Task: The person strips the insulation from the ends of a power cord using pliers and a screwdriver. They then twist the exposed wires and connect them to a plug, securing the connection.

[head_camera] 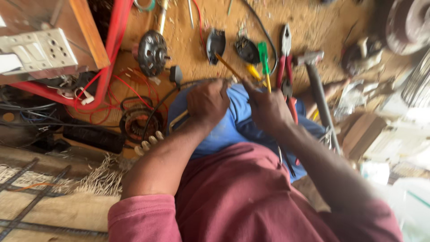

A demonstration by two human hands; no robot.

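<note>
Over the blue lap, two hands work close together above a sandy floor.

Left hand (207,101) is curled shut on a black cable (154,114); right hand (268,107) pinches a yellow-handled screwdriver (228,66), tip pointing far-left. Beyond lie one green screwdriver (263,58), one pair of red pliers (285,58), one hammer (317,89) and two black covers (216,44). Far left, one white socket plate (38,49) sits on a wooden board.

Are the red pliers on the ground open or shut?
Shut, it looks like. The red pliers lie flat on the dirt floor with their metal tips together; the handles are partly hidden behind the right hand.
</note>
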